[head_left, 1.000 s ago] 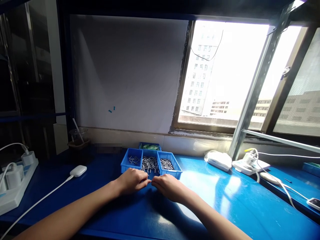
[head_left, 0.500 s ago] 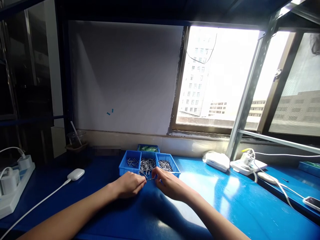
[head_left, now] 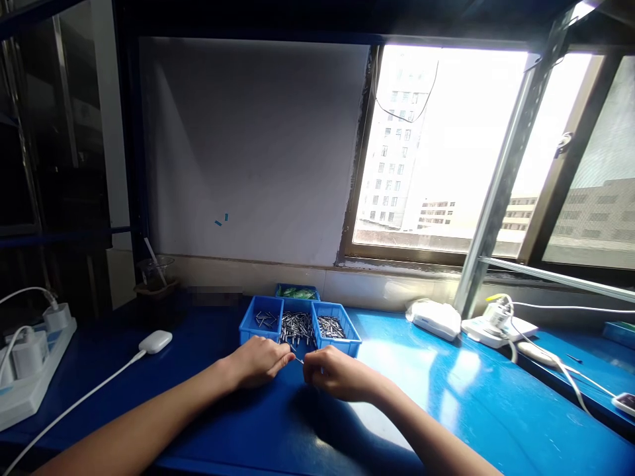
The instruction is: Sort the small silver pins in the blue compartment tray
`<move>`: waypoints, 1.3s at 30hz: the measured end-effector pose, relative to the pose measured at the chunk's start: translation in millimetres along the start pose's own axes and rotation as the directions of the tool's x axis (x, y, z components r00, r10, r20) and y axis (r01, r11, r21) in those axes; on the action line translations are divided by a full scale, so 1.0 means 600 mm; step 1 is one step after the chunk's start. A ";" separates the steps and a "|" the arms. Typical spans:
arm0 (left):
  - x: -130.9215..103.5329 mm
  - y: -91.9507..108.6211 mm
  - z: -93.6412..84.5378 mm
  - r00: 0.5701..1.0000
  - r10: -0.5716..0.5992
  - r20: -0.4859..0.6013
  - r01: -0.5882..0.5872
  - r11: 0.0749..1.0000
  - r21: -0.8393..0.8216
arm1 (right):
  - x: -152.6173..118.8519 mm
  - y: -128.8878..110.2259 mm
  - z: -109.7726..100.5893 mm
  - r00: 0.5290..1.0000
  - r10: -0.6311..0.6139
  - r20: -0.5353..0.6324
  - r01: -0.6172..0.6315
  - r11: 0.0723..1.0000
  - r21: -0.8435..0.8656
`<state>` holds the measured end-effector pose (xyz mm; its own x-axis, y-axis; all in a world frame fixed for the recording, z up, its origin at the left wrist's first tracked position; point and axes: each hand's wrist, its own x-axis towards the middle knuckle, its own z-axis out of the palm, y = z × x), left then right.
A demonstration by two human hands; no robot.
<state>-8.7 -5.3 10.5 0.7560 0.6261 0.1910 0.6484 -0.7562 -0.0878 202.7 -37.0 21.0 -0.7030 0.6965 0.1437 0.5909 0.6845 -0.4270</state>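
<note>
My left hand [head_left: 262, 362] is closed, with a thin metal pin [head_left: 298, 360] poking out from its fingertips toward the right. At the pin's other end my right hand [head_left: 340, 374] is closed too, its fingers curled around that end. Both hands are just in front of blue plastic bins. The left bin [head_left: 247, 332] holds a few loose metal pins. A dense pile of metal pins [head_left: 297, 326] fills the middle, partly hidden by my hands. More short metal pieces [head_left: 331, 326] lie in the right bin [head_left: 353, 336]. The pin's ends are hidden by my fingers.
Behind these stands a blue bin with green packets [head_left: 297, 292]. A white charging case [head_left: 155, 341] on a cable and a power strip [head_left: 44, 370] lie left. On the right are a white device [head_left: 435, 318], another power strip [head_left: 496, 329] and a metal post [head_left: 489, 218].
My right hand has turned slightly downward, and its fingers have curled in more around the pin's end. My left hand stays by the bins. The whole view has shifted a little.
</note>
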 end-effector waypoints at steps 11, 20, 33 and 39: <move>-0.002 -0.006 -0.001 0.987 0.144 -0.077 -0.150 0.985 -0.088 | -0.001 0.008 -0.011 0.995 0.017 -0.094 -0.021 0.999 -0.038; -0.001 -0.007 -0.002 0.977 0.157 -0.146 -0.173 0.979 -0.105 | -0.003 0.005 -0.011 0.968 0.053 -0.245 -0.038 0.997 0.064; 0.001 -0.003 0.016 0.973 0.200 -0.112 -0.209 0.975 -0.075 | 0.003 -0.004 0.000 0.934 -0.071 -0.349 0.070 0.997 -0.014; 0.002 -0.009 0.014 0.958 0.171 -0.232 -0.190 0.980 -0.063 | 0.004 0.015 -0.012 0.956 0.043 -0.290 -0.088 0.986 -0.144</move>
<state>-10.7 1.1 3.0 0.8139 0.4262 0.3948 0.4861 -0.8718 -0.0609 209.0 -27.8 23.8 -0.5324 0.7575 0.3779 0.7011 0.6447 -0.3046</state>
